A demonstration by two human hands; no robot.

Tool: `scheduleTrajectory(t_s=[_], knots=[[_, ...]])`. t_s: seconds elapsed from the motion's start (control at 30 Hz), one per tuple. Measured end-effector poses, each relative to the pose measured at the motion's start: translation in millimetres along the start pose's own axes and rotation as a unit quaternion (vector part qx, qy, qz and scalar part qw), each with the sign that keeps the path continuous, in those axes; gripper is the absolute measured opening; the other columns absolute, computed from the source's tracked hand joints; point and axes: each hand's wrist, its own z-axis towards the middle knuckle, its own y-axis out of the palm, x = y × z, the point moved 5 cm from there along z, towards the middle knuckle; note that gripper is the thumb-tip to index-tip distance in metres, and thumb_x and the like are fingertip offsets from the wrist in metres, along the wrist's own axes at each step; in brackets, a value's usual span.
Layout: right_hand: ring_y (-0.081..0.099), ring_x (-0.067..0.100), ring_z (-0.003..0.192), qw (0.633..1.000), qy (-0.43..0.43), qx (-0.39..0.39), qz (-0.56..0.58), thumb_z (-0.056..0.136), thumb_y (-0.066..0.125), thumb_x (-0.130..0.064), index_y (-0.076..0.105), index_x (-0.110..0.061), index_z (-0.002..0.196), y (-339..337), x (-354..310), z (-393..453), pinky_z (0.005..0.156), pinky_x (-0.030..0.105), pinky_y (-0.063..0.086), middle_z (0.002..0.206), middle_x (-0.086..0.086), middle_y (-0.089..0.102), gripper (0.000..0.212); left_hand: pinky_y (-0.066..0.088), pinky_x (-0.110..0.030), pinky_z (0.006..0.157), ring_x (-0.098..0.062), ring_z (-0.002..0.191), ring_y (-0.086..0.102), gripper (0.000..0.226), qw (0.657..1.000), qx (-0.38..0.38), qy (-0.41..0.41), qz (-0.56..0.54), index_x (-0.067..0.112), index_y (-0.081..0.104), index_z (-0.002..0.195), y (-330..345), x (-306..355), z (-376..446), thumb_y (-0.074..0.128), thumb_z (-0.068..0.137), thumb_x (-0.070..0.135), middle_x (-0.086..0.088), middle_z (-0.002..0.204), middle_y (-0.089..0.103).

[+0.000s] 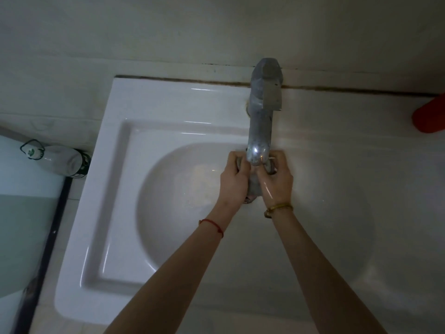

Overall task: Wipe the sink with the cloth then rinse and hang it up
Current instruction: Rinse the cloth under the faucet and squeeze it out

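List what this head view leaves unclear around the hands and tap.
- Cloth: mostly hidden between left hand and right hand; its shape is unreadable.
- Water flow: tap spout covers its outlet.
- Drain: hidden under the hands.
- Red object: cut off by the right edge.
- Bottle label: too small.

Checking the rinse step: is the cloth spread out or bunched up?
Bunched up: the cloth is a wad gripped between the left hand and right hand under the tap.
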Motion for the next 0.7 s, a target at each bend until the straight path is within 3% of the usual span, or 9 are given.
scheduleTrajectory(t_s=[0.1, 0.2, 0.33, 0.43, 0.53, 0.63, 0.7], knots=[[0.054, -0.005, 0.063, 0.995, 0.080, 0.016, 0.055, 0.087, 0.066, -0.027, 0.058, -0.021, 0.079, 0.5, 6.6, -6.1, 0.059, 0.009, 0.041, 0.074, -0.007, 0.061, 0.013, 0.056, -0.031, 0.072, -0.009, 0.080, 0.064, 0.008, 0.997, -0.050, 0.025, -0.059, 0.021, 0.059, 0.105, 2.5, -0.1, -3.2, 0.052, 0.101, 0.024, -0.005, 0.092, 0.065], [0.050, -0.003, 0.054, 0.996, 0.080, 0.036, 0.004, 0.092, 0.057, -0.029, 0.046, -0.028, 0.065, 6.2, 0.6, -14.3, 0.050, 0.010, 0.039, 0.059, -0.010, 0.052, 0.028, 0.052, -0.028, 0.065, -0.006, 0.072, 0.060, 0.009, 0.997, -0.033, 0.064, 0.005, 0.030, 0.056, 0.094, 1.7, 2.0, -4.0, 0.051, 0.101, 0.028, 0.001, 0.083, 0.064], [0.045, 0.010, 0.052, 0.992, 0.082, 0.077, -0.052, 0.091, 0.049, -0.023, 0.042, -0.022, 0.059, 8.1, -9.8, -17.0, 0.049, 0.027, 0.036, 0.055, -0.005, 0.048, 0.032, 0.049, -0.035, 0.065, -0.012, 0.072, 0.057, 0.015, 0.992, 0.032, 0.094, 0.084, 0.026, 0.053, 0.087, 2.9, 6.7, -1.4, 0.046, 0.094, 0.038, 0.001, 0.084, 0.060], [0.040, 0.009, 0.049, 0.991, 0.105, 0.065, -0.046, 0.087, 0.050, -0.008, 0.040, -0.020, 0.051, 9.0, -13.6, -9.4, 0.047, 0.023, 0.030, 0.050, -0.003, 0.045, 0.039, 0.044, -0.029, 0.056, -0.005, 0.057, 0.051, 0.024, 0.995, 0.071, 0.058, 0.030, 0.014, 0.055, 0.073, 2.7, 5.7, -1.4, 0.052, 0.096, 0.022, 0.002, 0.064, 0.056], [0.037, 0.006, 0.040, 0.994, 0.093, 0.064, 0.003, 0.084, 0.045, 0.007, 0.033, -0.017, 0.045, 8.7, -14.6, -5.5, 0.042, 0.015, 0.026, 0.045, -0.003, 0.036, 0.047, 0.033, -0.020, 0.047, -0.001, 0.044, 0.039, 0.041, 0.995, 0.083, 0.047, 0.036, 0.015, 0.040, 0.055, 2.1, 8.4, 0.6, 0.055, 0.093, 0.009, 0.006, 0.051, 0.043], [0.036, 0.002, 0.038, 0.996, 0.059, 0.066, 0.023, 0.083, 0.043, 0.007, 0.031, -0.018, 0.045, 7.7, -13.5, -5.0, 0.040, 0.012, 0.025, 0.044, -0.005, 0.033, 0.047, 0.035, -0.022, 0.047, -0.008, 0.051, 0.042, 0.038, 0.997, 0.067, 0.002, 0.046, 0.011, 0.043, 0.056, 3.9, 7.4, 1.9, 0.058, 0.091, 0.012, 0.000, 0.054, 0.046], [0.038, 0.001, 0.039, 0.997, 0.012, 0.070, 0.014, 0.083, 0.043, -0.004, 0.031, -0.022, 0.047, 6.0, -14.1, -6.7, 0.042, 0.011, 0.025, 0.045, -0.007, 0.033, 0.042, 0.043, -0.028, 0.052, -0.016, 0.059, 0.050, 0.032, 0.997, 0.047, -0.053, 0.039, 0.008, 0.051, 0.060, 6.2, 4.3, 2.7, 0.058, 0.091, 0.015, -0.007, 0.059, 0.053]])
